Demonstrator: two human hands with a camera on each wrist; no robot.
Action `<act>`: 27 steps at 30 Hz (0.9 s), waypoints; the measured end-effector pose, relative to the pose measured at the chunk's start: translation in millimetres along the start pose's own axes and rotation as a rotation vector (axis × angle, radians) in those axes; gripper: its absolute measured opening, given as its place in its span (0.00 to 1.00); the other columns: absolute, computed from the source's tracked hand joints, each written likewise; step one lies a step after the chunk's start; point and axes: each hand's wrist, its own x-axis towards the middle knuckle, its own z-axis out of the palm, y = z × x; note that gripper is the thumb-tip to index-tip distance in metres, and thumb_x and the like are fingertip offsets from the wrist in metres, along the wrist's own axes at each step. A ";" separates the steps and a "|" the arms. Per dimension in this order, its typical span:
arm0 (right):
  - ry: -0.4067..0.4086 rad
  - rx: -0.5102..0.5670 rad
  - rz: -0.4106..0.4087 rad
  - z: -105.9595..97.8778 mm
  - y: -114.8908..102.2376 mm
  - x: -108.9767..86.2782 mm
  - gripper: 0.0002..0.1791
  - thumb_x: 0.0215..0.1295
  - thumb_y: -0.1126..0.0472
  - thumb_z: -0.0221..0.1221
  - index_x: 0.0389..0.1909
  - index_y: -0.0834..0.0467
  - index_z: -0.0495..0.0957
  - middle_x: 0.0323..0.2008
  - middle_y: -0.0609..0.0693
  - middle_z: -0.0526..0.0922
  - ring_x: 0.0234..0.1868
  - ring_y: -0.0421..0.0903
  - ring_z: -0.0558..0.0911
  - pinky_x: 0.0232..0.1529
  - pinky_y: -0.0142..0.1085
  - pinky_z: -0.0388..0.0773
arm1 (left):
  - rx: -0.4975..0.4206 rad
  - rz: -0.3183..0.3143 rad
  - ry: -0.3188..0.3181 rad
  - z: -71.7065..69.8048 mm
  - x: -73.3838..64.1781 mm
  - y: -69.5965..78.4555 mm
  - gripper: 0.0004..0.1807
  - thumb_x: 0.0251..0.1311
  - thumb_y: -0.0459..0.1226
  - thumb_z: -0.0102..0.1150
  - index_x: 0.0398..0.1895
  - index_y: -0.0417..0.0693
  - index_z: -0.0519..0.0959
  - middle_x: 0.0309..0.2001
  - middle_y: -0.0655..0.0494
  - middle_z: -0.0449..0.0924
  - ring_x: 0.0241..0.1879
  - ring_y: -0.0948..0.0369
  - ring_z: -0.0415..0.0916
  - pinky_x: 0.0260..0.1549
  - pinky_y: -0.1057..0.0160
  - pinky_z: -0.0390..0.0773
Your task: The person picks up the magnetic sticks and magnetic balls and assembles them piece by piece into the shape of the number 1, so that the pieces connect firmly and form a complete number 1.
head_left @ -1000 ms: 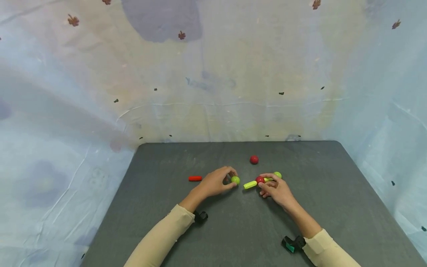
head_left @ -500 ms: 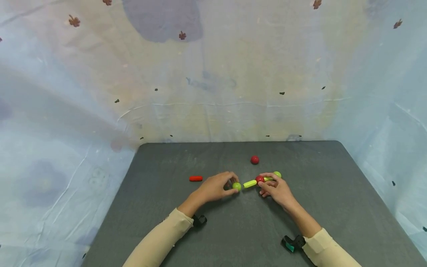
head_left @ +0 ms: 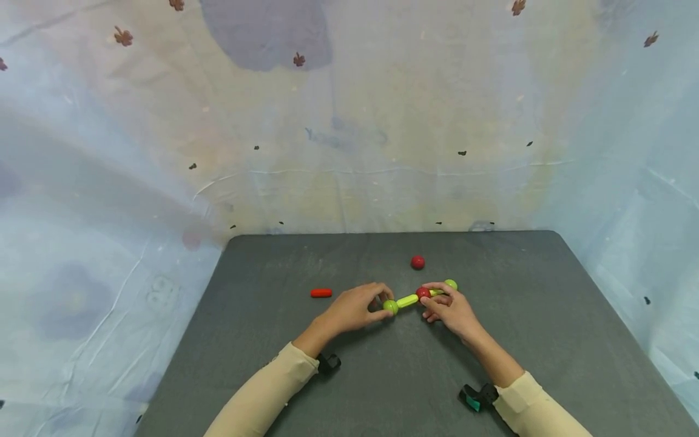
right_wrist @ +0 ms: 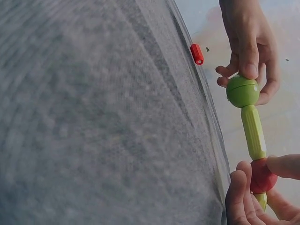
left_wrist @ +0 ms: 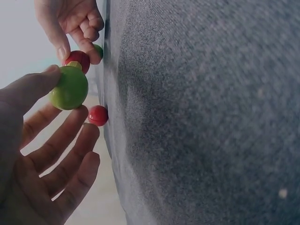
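Note:
Between thumb and fingers, my left hand pinches a green ball. The ball meets the left end of a yellow-green stick. At that stick's other end is a red ball, which my right hand pinches. A second yellow-green stick runs on from the red ball, partly hidden by the right fingers, to another green ball. Together the pieces form one nearly straight line. In the left wrist view, the near green ball covers most of the stick behind it.
A loose red ball lies on the dark grey table beyond the hands. To the left of my left hand lies a red stick. A patterned sheet hangs behind the table's far edge.
My left hand has brought its green ball slightly right and nearer, closing the gap to the stick's end. The right hand has barely moved and still holds the red ball.

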 end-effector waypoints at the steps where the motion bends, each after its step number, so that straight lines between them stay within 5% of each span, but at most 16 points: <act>1: 0.000 -0.002 -0.001 -0.1 0.3 0.1 0.25 0.78 0.63 0.65 0.69 0.68 0.73 0.44 0.68 0.88 0.35 0.52 0.90 0.37 0.40 0.88 | -0.001 -0.002 0.001 0.1 0.0 -0.3 0.17 0.73 0.56 0.66 0.59 0.66 0.80 0.52 0.68 0.84 0.47 0.70 0.81 0.42 0.62 0.82; 27: 0.000 -0.012 0.003 6.3 3.6 3.8 0.26 0.78 0.62 0.65 0.70 0.68 0.73 0.44 0.69 0.88 0.36 0.57 0.90 0.37 0.43 0.88 | -0.006 -0.040 0.007 0.1 -6.7 -12.1 0.20 0.75 0.56 0.64 0.63 0.62 0.79 0.51 0.66 0.85 0.44 0.69 0.81 0.41 0.63 0.81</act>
